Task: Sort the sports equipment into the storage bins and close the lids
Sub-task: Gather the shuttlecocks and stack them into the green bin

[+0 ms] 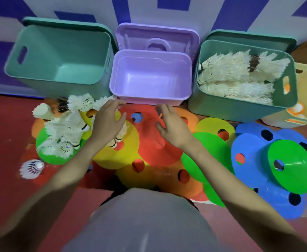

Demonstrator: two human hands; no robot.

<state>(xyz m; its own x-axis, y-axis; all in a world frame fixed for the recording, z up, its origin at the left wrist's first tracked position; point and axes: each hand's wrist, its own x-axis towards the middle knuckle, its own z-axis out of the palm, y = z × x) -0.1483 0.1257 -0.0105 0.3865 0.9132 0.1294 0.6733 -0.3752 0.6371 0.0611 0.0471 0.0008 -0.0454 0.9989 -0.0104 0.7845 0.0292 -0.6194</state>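
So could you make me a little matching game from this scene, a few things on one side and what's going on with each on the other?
Things:
1. left teal bin
2. right teal bin
3. purple bin
4. lone shuttlecock

States:
A. filled with white shuttlecocks
B. lying apart on the red floor
C. empty, at the far left
D. empty, in the middle, its lid propped behind it

Pairs: 1-C, 2-A, 3-D, 4-B
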